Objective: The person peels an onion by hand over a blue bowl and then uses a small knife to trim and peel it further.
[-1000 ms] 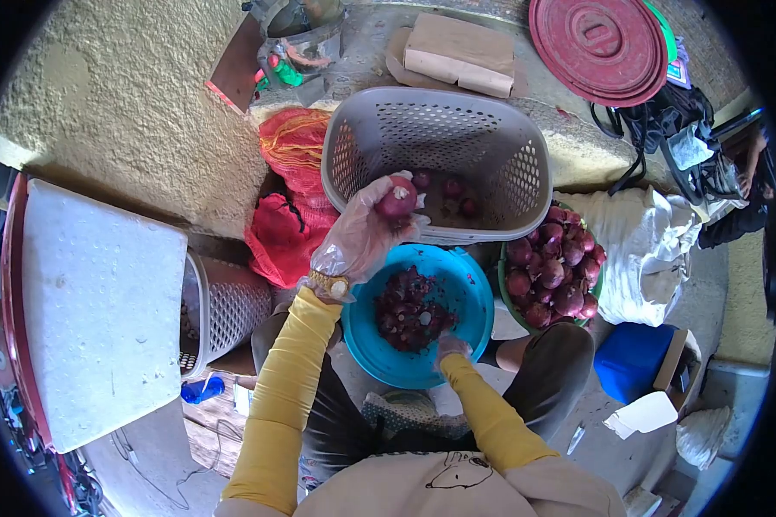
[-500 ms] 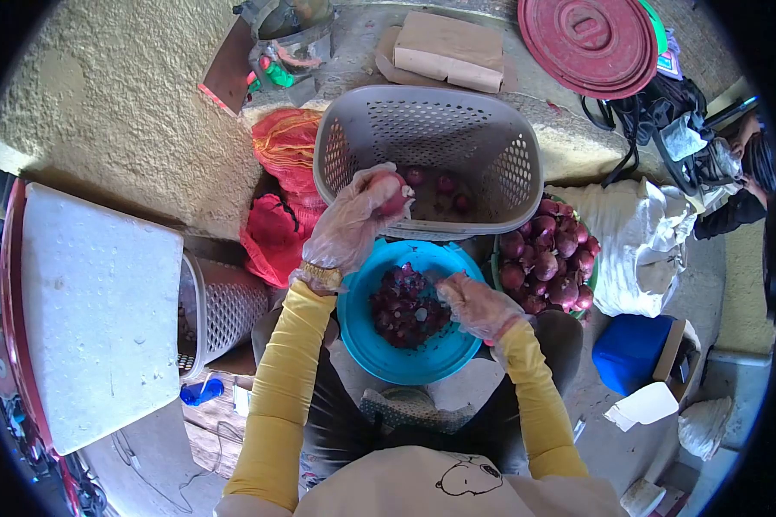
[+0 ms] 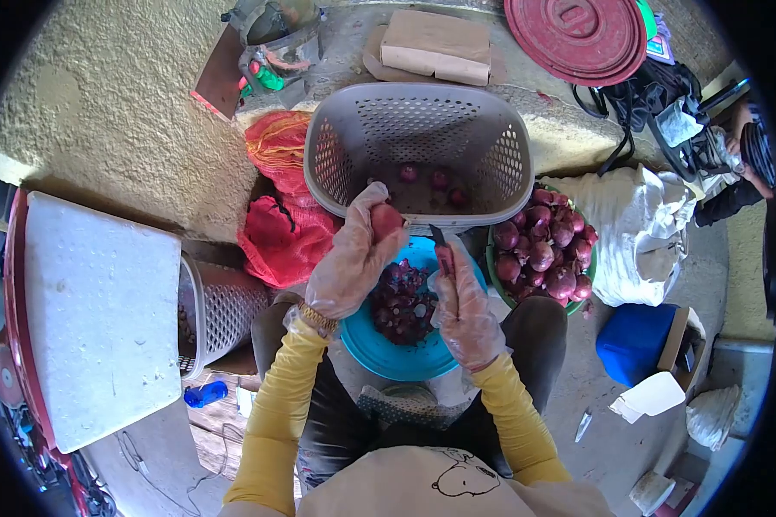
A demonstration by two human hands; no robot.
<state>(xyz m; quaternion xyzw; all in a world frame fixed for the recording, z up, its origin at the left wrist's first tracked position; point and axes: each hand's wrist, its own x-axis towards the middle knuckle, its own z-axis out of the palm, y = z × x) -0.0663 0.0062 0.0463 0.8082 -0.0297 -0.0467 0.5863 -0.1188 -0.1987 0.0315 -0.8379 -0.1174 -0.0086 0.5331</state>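
In a clear plastic glove, my left hand [image 3: 349, 258] is closed round a red onion [image 3: 386, 222], just below the near rim of the grey perforated basket [image 3: 418, 221]. My right hand [image 3: 464, 314], gloved too, grips a small knife [image 3: 442, 252] with its dark blade pointing up. Both hands are over the blue basin [image 3: 388, 366], which holds onion skins and trimmings [image 3: 401, 314]. A few onions [image 3: 440, 178] lie at the bottom of the grey basket. To the right, a green container is heaped with red onions [image 3: 541, 256].
Red mesh sacks [image 3: 276, 237] lie left of the grey basket. A white board [image 3: 103, 319] and another basket [image 3: 224, 310] stand farther left. On the right are a white sack [image 3: 625, 233], a blue container [image 3: 634, 345] and part of another person [image 3: 740, 129].
My left hand has turned and moved slightly down, its onion now more exposed. My right hand has come up and turned, so that the knife shows. The view has shifted slightly.
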